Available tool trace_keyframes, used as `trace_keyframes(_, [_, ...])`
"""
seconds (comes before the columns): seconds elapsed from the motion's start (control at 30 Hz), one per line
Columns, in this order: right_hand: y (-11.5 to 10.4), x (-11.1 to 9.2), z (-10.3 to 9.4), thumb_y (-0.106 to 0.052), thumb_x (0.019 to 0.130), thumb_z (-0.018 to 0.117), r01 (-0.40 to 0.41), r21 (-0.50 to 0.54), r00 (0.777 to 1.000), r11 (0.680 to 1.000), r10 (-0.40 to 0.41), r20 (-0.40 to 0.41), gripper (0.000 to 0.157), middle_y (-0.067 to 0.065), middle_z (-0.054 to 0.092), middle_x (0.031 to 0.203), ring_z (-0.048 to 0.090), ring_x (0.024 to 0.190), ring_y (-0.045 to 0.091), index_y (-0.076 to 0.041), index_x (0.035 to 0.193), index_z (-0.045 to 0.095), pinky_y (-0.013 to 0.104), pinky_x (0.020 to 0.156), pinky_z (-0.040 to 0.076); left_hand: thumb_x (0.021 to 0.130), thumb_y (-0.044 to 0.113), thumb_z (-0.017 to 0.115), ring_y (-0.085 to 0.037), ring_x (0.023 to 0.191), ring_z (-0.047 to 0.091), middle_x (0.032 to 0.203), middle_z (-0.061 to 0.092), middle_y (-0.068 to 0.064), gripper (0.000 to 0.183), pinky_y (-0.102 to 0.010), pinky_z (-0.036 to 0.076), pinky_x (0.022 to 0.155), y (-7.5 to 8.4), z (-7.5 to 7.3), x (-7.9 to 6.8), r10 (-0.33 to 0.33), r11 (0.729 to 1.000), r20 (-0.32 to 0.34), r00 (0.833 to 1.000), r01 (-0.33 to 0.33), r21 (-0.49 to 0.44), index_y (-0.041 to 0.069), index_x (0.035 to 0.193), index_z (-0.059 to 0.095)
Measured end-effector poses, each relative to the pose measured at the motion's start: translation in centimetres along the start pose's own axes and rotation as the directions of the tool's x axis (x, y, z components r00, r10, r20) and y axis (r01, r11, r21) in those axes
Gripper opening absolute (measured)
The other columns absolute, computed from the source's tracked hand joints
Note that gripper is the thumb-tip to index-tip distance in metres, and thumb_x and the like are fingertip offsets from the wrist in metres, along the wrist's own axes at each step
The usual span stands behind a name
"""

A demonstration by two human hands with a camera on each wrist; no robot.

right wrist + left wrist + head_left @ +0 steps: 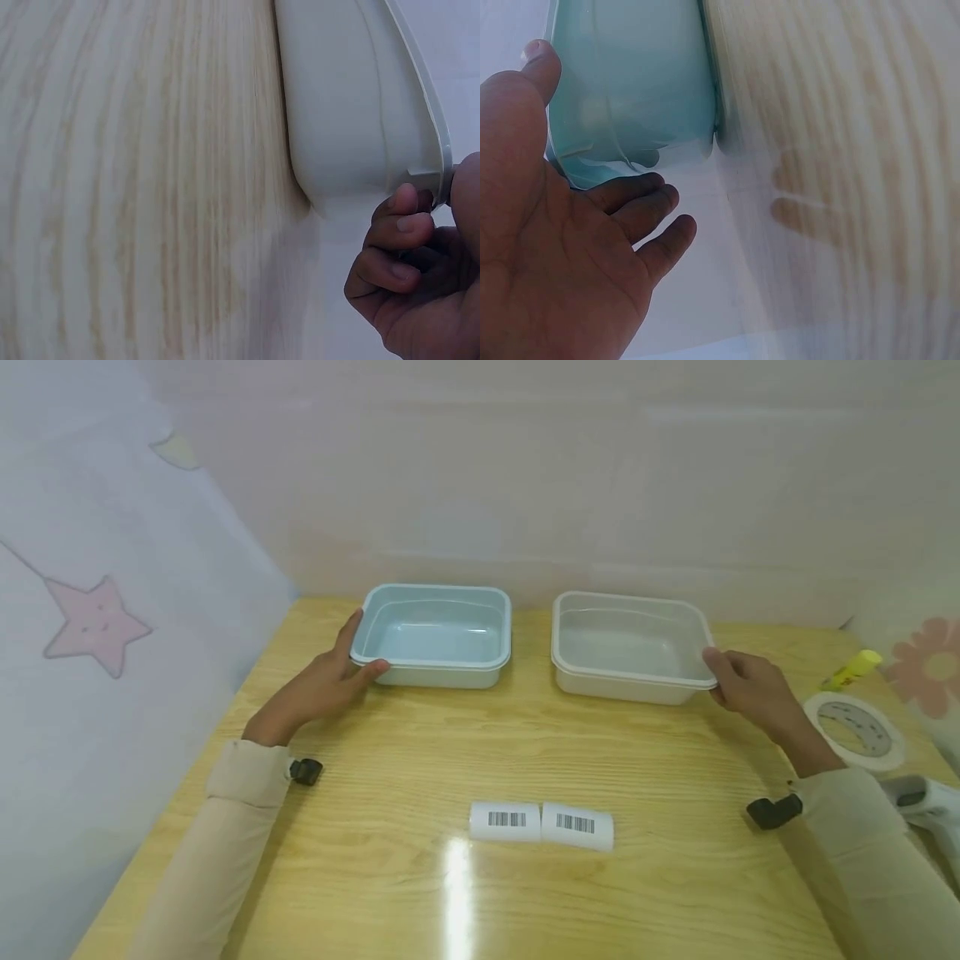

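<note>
A light blue plastic tub (450,677) stands at the table's back left, its thin rim facing up. My left hand (318,689) holds it at its left end, thumb on the front rim and fingers along the side. In the left wrist view several fingers (646,211) lie loosely against the tub's end wall. To the right stands a matching off-white tub (630,687). My right hand (753,689) pinches its front right corner, with the thumb over the rim and the fingers (386,270) curled beneath it. Both tubs look empty inside.
Two white barcode labels (505,821) lie side by side on the wooden table (360,860). At the right are a yellow glue stick (852,670), a roll of white tape (885,745) and a partly hidden grey-white device (930,802). A fabric backdrop (525,468) rises behind the tubs.
</note>
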State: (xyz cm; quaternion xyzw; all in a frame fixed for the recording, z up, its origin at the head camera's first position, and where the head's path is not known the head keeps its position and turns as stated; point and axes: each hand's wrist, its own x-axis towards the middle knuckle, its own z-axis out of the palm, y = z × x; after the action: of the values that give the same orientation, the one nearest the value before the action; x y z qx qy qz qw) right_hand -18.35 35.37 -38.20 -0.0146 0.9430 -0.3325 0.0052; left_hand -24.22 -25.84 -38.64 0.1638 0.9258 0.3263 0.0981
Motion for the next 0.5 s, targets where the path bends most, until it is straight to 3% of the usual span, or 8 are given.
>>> trace_keyframes(0.2, [-0.1, 1.1, 0.8, -0.059, 0.105, 0.032, 0.043, -0.037, 0.999, 0.998, -0.043, -0.005, 0.062, 0.01, 0.055, 0.067, 0.041, 0.051, 0.022, -0.005, 0.084, 0.058, 0.037, 0.049, 0.036, 0.099, 0.063, 0.046, -0.044, 0.144, 0.029, 0.16, 0.023, -0.024, 0.085, -0.065, 0.025, 0.111, -0.6, 0.0, -0.7, -0.02, 0.999, 0.003, 1.0, 0.02, -0.038, 0.053, 0.149, -0.023])
trace_keyframes(0.5, [0.1, 1.7, 1.2, -0.056, 0.107, 0.024, 0.072, -0.044, 0.997, 0.996, -0.071, 0.01, 0.065, 0.01, 0.054, 0.065, 0.043, 0.051, 0.022, -0.006, 0.083, 0.057, 0.037, 0.049, 0.036, 0.099, 0.065, 0.045, -0.045, 0.14, 0.035, 0.157, 0.03, -0.026, 0.085, -0.065, 0.029, 0.11, -1.0, 0.4, -0.6, -0.032, 0.999, -0.029, 0.999, 0.031, -0.029, 0.053, 0.15, -0.021])
